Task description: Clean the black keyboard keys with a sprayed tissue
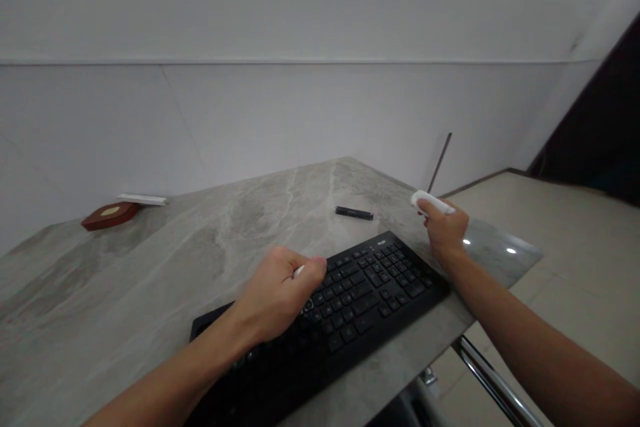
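A black keyboard [360, 293] lies at a slant on the grey marbled table. Above its middle, my left hand [283, 287] is closed with the thumb on top, and a small bit of something white [299, 271] shows between thumb and fingers; the rest of it is hidden. My right hand [447, 227] is raised past the keyboard's far right corner. It grips a white oblong object with a rounded end [431, 201], whose kind I cannot make out. Beyond the keyboard lies a short black pen-like stick [354, 213].
On the far left of the table [240, 207] sit a reddish-brown angular box [111, 215] with a pale label and a white flat strip [143, 199]. A pale wall [280, 113] stands behind. The table's right edge drops to a tiled floor, with a chrome rail [493, 373] below.
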Motion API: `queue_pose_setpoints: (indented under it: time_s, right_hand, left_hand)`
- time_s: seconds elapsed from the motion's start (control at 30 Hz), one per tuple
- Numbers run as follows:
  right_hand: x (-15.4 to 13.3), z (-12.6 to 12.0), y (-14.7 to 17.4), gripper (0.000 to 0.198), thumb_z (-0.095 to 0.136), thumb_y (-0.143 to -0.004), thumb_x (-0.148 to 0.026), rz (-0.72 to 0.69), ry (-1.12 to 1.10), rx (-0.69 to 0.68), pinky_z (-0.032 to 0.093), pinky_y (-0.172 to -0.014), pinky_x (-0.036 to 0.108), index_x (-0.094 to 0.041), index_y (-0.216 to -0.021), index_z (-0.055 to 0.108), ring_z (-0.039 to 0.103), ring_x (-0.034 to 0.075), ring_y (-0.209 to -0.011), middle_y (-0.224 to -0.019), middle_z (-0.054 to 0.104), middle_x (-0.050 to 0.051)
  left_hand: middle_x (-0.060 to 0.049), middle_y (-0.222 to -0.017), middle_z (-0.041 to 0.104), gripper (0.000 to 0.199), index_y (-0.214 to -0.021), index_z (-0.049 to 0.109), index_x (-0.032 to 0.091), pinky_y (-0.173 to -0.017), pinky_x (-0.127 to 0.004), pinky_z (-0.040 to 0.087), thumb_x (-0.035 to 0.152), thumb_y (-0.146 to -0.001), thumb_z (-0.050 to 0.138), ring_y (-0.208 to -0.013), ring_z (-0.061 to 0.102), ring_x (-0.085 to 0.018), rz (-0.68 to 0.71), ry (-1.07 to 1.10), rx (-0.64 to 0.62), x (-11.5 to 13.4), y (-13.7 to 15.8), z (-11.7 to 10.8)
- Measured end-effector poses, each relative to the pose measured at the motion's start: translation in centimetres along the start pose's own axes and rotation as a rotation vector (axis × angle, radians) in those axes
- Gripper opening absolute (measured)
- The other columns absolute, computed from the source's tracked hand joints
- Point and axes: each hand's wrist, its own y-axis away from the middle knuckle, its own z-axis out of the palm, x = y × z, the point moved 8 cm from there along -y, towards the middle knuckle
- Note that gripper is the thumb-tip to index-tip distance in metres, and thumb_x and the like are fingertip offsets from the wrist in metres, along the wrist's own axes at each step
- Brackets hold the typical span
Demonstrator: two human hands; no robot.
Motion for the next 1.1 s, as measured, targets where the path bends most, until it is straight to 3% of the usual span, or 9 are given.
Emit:
queue_pose_setpoints:
  time_s: [0.13, 0.27, 0.43, 0.6, 0.73, 0.87, 0.93, 1.1]
  right_hand:
    - [-0.7, 0.2, 0.3, 0.026, 0.073, -0.062, -0.041, -0.019, -0.028, -0.023, 0.034, -0.040, 0.023, -0.018, -0.065, 0.064, 0.045, 0.012, -0.047, -0.052, 0.052, -0.005]
    - [-1.1, 0.3, 0.6, 0.025, 0.072, -0.062, -0.041, 0.002, -0.027, -0.033, 0.033, -0.040, 0.023, -0.018, -0.065, 0.065, 0.043, 0.012, -0.046, -0.051, 0.051, -0.005]
    - [-1.0, 0.2, 0.5, 0.025, 0.072, -0.063, -0.041, 0.000, -0.016, -0.033, 0.034, -0.039, 0.023, -0.017, -0.064, 0.064, 0.043, 0.012, -0.046, -0.051, 0.051, -0.005]
    - [-0.9, 0.1, 0.5, 0.025, 0.073, -0.063, -0.040, -0.014, -0.036, -0.022, 0.033, -0.038, 0.022, -0.018, -0.065, 0.063, 0.043, 0.011, -0.046, -0.051, 0.051, -0.005]
    - [-0.8, 0.0, 0.6, 0.027, 0.074, -0.061, -0.040, 0.022, -0.043, 0.000, 0.034, -0.039, 0.022, -0.016, -0.067, 0.065, 0.044, 0.011, -0.046, -0.052, 0.054, -0.004]
    - [-0.9, 0.1, 0.7, 0.028, 0.077, -0.058, -0.038, 0.047, -0.064, -0.001, 0.032, -0.038, 0.024, -0.015, -0.066, 0.065, 0.043, 0.011, -0.044, -0.050, 0.051, -0.004]
    - [-1.1, 0.0, 0.8, 0.026, 0.079, -0.057, -0.037, 0.032, -0.079, 0.024, 0.032, -0.038, 0.025, -0.015, -0.064, 0.065, 0.043, 0.011, -0.044, -0.050, 0.051, -0.003]
    - [-1.0, -0.2, 0.9, 0.023, 0.079, -0.058, -0.030, 0.040, -0.115, 0.062, 0.033, -0.040, 0.028, -0.018, -0.060, 0.060, 0.043, 0.011, -0.043, -0.053, 0.053, -0.001]
  left_hand:
    - [0.004, -0.042, 0.026, 0.058, -0.043, 0.035, 0.020, -0.044, -0.027, 0.018, 0.055, -0.089, 0.032, -0.040, 0.025, -0.010, -0.021, -0.059, -0.021, 0.4, -1.2, 1.2]
    - [0.004, -0.044, 0.023, 0.053, -0.044, 0.027, 0.021, -0.043, -0.028, 0.016, 0.050, -0.088, 0.036, -0.041, 0.024, -0.009, 0.019, -0.106, -0.037, 2.4, -2.8, 2.5]
    - [0.004, -0.045, 0.022, 0.058, -0.043, 0.027, 0.022, -0.042, -0.027, 0.017, 0.057, -0.088, 0.036, -0.041, 0.027, -0.010, 0.042, -0.107, -0.040, 4.8, -4.2, 3.6]
    - [0.005, -0.046, 0.020, 0.053, -0.045, 0.025, 0.022, -0.043, -0.027, 0.016, 0.053, -0.085, 0.038, -0.041, 0.023, -0.010, 0.022, -0.155, -0.037, 3.3, -3.1, 2.2]
    - [0.003, -0.047, 0.025, 0.051, -0.046, 0.029, 0.021, -0.045, -0.026, 0.018, 0.052, -0.087, 0.032, -0.043, 0.026, -0.010, -0.084, -0.215, 0.031, -1.7, 1.2, -2.4]
    - [0.003, -0.046, 0.032, 0.056, -0.049, 0.035, 0.020, -0.046, -0.026, 0.021, 0.056, -0.091, 0.033, -0.044, 0.030, -0.011, -0.265, -0.198, 0.095, -7.0, 9.0, -7.4]
    - [0.002, -0.046, 0.033, 0.057, -0.049, 0.037, 0.019, -0.046, -0.026, 0.024, 0.057, -0.092, 0.035, -0.044, 0.032, -0.012, -0.347, -0.180, 0.226, -8.6, 13.4, -9.8]
    - [0.001, -0.046, 0.036, 0.053, -0.049, 0.039, 0.018, -0.044, -0.023, 0.028, 0.050, -0.090, 0.042, -0.042, 0.035, -0.012, -0.433, -0.156, 0.368, -11.0, 22.3, -11.8]
